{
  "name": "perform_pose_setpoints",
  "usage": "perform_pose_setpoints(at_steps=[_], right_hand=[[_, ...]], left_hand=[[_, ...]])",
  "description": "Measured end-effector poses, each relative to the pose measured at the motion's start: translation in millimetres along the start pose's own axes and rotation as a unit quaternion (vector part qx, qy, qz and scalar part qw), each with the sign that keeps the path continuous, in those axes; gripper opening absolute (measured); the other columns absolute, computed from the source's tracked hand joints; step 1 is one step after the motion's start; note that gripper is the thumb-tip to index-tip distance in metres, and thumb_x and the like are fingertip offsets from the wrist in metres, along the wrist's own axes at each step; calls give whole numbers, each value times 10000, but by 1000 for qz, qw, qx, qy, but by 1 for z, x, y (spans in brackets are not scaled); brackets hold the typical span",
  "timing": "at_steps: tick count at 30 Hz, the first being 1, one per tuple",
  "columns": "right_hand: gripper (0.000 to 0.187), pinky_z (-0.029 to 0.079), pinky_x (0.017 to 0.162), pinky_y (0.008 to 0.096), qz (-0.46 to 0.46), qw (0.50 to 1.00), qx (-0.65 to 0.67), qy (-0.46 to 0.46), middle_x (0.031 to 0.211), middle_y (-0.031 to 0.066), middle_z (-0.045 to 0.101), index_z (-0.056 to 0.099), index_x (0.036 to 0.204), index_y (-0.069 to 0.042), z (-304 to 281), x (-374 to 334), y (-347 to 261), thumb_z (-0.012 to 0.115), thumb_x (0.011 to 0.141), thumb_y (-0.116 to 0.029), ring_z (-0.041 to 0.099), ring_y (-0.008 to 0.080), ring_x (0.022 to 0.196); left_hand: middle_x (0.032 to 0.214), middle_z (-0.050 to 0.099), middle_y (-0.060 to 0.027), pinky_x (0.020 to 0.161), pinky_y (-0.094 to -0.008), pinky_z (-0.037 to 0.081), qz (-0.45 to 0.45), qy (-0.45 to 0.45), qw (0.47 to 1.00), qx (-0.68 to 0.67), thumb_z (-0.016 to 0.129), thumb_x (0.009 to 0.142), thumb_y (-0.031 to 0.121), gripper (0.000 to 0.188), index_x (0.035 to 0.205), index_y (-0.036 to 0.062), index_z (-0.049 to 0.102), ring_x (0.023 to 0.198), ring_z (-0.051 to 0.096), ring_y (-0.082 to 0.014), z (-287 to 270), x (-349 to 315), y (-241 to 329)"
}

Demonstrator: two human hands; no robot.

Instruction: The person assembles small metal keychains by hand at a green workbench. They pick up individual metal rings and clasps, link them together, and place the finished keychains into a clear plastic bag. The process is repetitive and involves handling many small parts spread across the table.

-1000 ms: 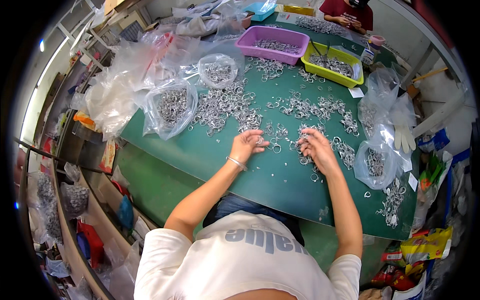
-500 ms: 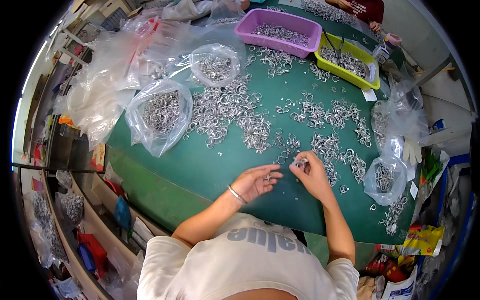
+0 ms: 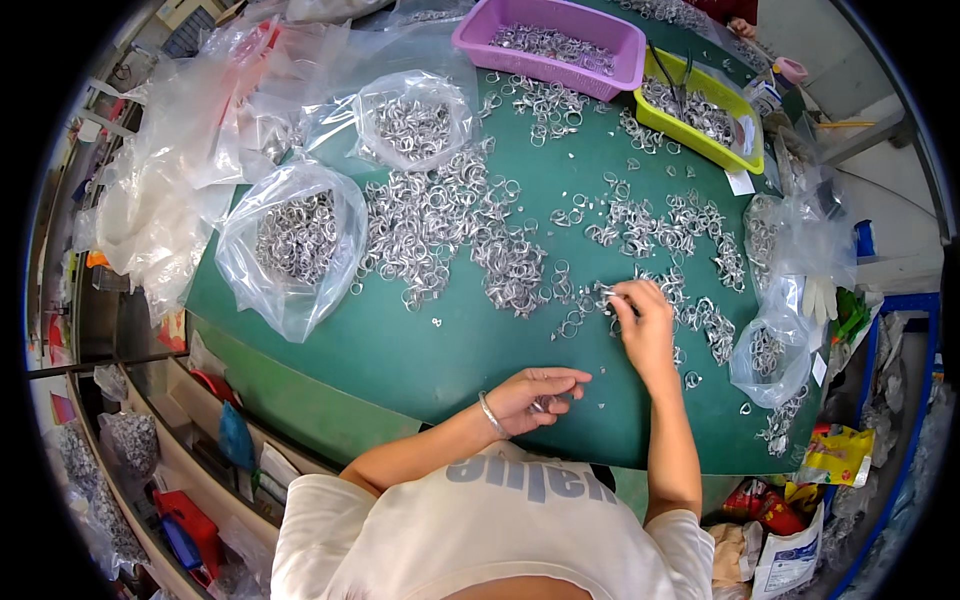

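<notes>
My left hand (image 3: 538, 398) is held palm-up over the near part of the green table (image 3: 400, 365). Its index finger points right, and the other fingers curl around a small silver metal ring (image 3: 543, 403), mostly hidden by them. Farther right, my right hand (image 3: 648, 318) pinches a silver ring (image 3: 606, 294) between thumb and fingertips, at the edge of a loose scatter of rings (image 3: 572, 320). A big heap of similar rings (image 3: 425, 235) spreads left of it, with another heap (image 3: 645, 228) beyond my right hand.
Clear plastic bags of rings stand at left (image 3: 300, 240), farther back (image 3: 412, 125) and at right (image 3: 768, 355). A purple basin (image 3: 550, 65) and a yellow-green basket (image 3: 700, 130) holding pliers (image 3: 680, 85) stand at the back. Another person's hand (image 3: 742, 27) shows at the far edge.
My right hand has moved slightly away from me to the loose rings. My left hand has drawn nearer to my body, its fingers curling more. The whole view has shifted a little.
</notes>
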State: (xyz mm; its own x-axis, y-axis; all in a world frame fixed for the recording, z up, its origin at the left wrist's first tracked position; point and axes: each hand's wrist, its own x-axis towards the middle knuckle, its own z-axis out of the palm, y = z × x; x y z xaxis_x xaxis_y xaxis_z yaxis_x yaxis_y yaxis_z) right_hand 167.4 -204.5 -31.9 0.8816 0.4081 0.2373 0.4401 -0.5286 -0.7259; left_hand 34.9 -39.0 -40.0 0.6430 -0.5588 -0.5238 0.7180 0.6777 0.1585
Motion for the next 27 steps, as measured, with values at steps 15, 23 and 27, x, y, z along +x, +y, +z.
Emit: perform_pose_setpoints(at_steps=[15,23,27], right_hand=[[27,383,534,183,207,971,117,9,762,23,665,653,856,-10,-2,-33,-10,626,853,-6,527,41,608],[93,434,624,196,270,893,354,-57,772,34,665,646,888,9,-14,-38,-34,631,879,-82,567,59,686],[97,454,663,204,255,879,400,-44,799,40,667,646,900,14,-9,-47,-41,625,883,-79,583,70,712]], left_hand=[[926,585,-31,421,-174,282,239,91,953,164,564,914,96,325,1229,28,525,544,436,-49,14,6,14],[1047,548,-28,434,-168,307,271,103,926,240,572,891,51,426,1295,53,436,569,457,-39,27,3,10],[1029,543,-16,456,-162,333,326,76,895,294,607,870,47,408,1253,52,466,577,459,-28,23,9,6]])
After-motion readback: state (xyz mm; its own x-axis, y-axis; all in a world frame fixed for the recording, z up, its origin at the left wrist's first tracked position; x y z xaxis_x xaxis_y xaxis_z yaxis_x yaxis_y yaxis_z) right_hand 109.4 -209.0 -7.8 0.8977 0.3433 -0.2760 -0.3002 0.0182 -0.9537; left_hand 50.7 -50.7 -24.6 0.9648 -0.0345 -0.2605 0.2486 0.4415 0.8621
